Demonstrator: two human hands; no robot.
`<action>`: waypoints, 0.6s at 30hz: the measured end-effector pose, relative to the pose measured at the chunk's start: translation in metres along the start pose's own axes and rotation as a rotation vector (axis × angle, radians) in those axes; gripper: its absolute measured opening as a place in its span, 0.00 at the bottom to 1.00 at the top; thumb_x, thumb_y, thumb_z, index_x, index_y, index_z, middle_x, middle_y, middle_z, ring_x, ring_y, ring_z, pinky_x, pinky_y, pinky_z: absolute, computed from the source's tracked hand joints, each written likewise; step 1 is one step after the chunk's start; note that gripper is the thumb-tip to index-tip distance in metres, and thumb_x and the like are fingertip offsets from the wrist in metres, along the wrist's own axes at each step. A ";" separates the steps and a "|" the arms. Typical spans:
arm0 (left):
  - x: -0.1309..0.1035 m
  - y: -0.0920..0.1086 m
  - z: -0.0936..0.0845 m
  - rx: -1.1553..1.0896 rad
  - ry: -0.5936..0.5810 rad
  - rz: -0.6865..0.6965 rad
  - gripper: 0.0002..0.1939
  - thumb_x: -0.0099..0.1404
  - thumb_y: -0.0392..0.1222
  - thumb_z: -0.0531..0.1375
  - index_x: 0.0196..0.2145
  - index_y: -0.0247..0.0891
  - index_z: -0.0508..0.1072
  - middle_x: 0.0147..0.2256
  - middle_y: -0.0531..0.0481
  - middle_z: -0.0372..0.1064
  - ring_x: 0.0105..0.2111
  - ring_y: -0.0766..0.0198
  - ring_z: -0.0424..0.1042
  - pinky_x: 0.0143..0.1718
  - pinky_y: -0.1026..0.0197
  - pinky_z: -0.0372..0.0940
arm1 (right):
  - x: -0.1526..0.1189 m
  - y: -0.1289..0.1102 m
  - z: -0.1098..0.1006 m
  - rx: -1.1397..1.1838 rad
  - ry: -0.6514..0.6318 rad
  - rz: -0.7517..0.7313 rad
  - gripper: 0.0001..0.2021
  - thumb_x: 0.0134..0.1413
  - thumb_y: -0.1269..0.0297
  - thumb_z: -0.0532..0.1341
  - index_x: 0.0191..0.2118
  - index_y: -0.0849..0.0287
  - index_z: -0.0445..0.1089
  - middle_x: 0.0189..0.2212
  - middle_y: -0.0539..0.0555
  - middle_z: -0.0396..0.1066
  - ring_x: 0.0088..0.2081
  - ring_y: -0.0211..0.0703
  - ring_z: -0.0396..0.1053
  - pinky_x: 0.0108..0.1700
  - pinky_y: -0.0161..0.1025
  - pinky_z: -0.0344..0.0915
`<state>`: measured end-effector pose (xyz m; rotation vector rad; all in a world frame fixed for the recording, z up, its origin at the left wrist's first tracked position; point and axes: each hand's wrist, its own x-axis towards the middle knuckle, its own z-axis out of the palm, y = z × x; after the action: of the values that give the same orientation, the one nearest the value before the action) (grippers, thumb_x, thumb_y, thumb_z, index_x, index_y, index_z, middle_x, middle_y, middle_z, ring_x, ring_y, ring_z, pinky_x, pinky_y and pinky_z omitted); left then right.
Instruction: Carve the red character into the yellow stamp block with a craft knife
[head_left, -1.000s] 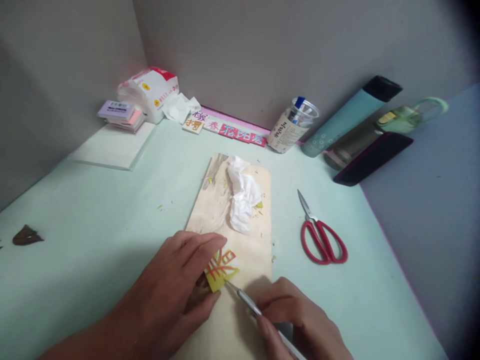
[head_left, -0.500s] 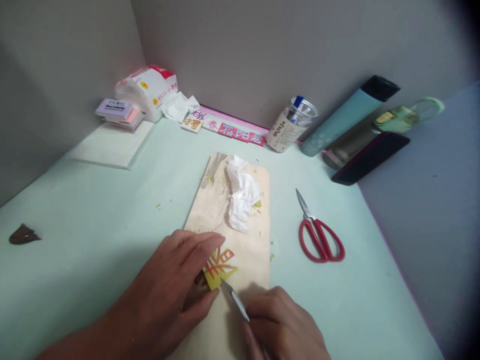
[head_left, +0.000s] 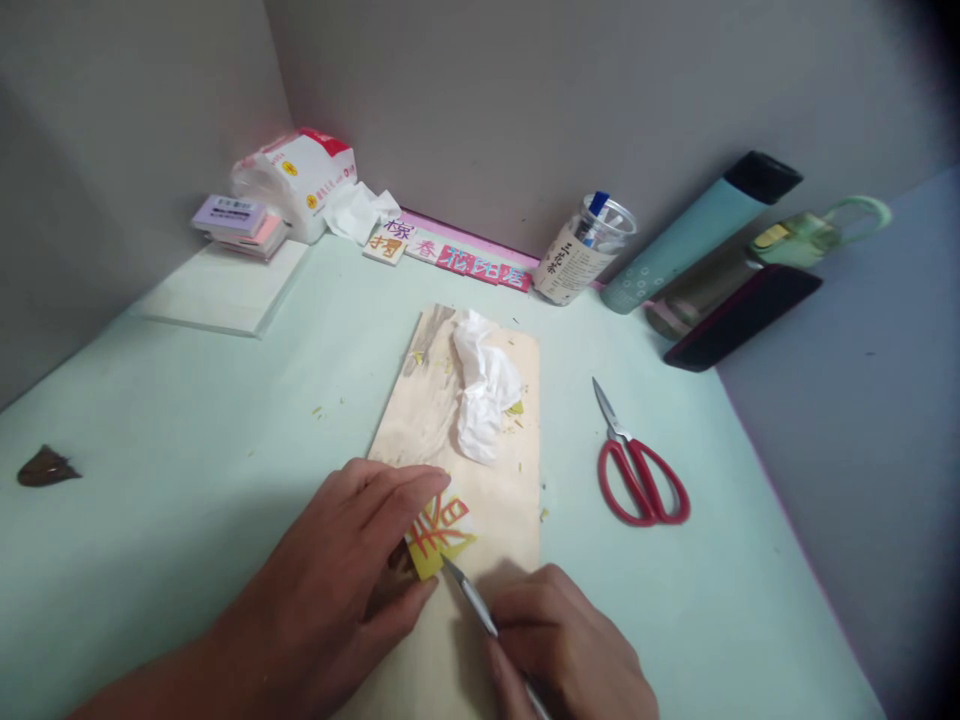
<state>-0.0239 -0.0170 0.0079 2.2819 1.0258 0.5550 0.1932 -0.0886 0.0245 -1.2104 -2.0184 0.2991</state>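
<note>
Yellow block [head_left: 427,563] here, pinned on the board [head_left: 504,505] between the left hand's [head_left: 330,565] thumb and fingers; the right hand [head_left: 566,640] has its fingers closed around the knife [head_left: 472,603], tip at the block's surface. Danger: too much push and that tip could skid toward the left thumb, or nick the red lines [head_left: 453,513]. Farther out, crumpled tissue [head_left: 484,395] on the board, scissors [head_left: 649,485] off right.

Dim soft light, faint hand shadows, dark blurred right edge

Desk [head_left: 712,570] with craft scissors [head_left: 634,470].
</note>
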 end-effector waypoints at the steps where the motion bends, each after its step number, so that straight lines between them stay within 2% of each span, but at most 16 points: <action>1: -0.001 0.000 0.000 0.001 -0.002 -0.001 0.31 0.70 0.34 0.58 0.66 0.51 0.55 0.59 0.52 0.69 0.58 0.53 0.67 0.59 0.49 0.68 | 0.000 0.001 0.001 -0.010 -0.002 -0.006 0.11 0.63 0.80 0.59 0.35 0.55 0.65 0.24 0.51 0.77 0.22 0.37 0.72 0.23 0.32 0.69; 7: -0.001 0.000 -0.002 0.001 -0.021 -0.017 0.29 0.72 0.35 0.58 0.65 0.53 0.55 0.59 0.54 0.69 0.56 0.54 0.68 0.57 0.51 0.68 | -0.003 0.005 0.005 -0.104 -0.038 -0.110 0.09 0.68 0.78 0.58 0.38 0.56 0.67 0.26 0.51 0.79 0.25 0.39 0.74 0.26 0.31 0.72; 12: -0.001 -0.001 0.000 -0.005 -0.021 -0.022 0.29 0.71 0.36 0.58 0.65 0.53 0.55 0.59 0.54 0.70 0.55 0.53 0.69 0.56 0.49 0.68 | -0.008 -0.003 0.012 -0.157 -0.014 -0.043 0.13 0.77 0.72 0.50 0.39 0.56 0.67 0.28 0.52 0.78 0.29 0.41 0.74 0.31 0.34 0.73; 16: -0.002 0.001 0.001 -0.008 0.002 -0.017 0.28 0.71 0.36 0.57 0.65 0.52 0.55 0.58 0.53 0.70 0.55 0.52 0.70 0.56 0.48 0.68 | -0.009 -0.005 0.015 -0.185 -0.003 0.002 0.12 0.76 0.72 0.50 0.40 0.55 0.67 0.29 0.52 0.78 0.29 0.41 0.73 0.31 0.35 0.72; 18: -0.002 0.003 0.002 -0.017 0.021 -0.020 0.27 0.71 0.37 0.58 0.63 0.52 0.57 0.57 0.52 0.71 0.54 0.51 0.70 0.55 0.48 0.69 | -0.008 -0.002 0.015 -0.185 -0.017 -0.032 0.11 0.74 0.73 0.53 0.40 0.54 0.68 0.29 0.52 0.78 0.28 0.41 0.73 0.29 0.34 0.72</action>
<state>-0.0223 -0.0204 0.0081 2.2526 1.0493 0.5786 0.1833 -0.0938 0.0119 -1.2899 -2.1147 0.1084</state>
